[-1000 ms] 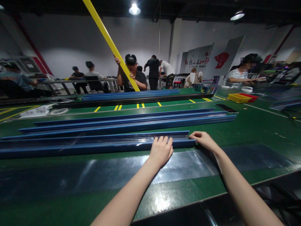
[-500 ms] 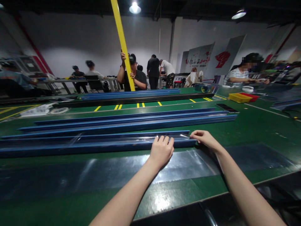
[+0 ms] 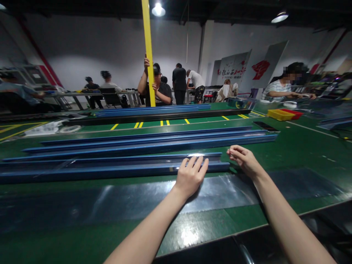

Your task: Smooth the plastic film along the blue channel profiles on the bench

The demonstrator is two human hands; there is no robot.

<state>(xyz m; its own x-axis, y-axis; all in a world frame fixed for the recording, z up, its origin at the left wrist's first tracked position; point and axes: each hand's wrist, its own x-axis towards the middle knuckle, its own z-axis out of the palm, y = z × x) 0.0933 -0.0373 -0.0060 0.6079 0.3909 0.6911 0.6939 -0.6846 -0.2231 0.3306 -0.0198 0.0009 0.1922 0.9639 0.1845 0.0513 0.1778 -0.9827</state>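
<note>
Here, four fingers over one channel

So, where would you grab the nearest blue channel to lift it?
Probably by the near wall of the channel at its right end, pinching from above. That wall stands up with the channel open above, and at this end it juts past the far wall. The left hand lies over the stretch just left of there.
</note>
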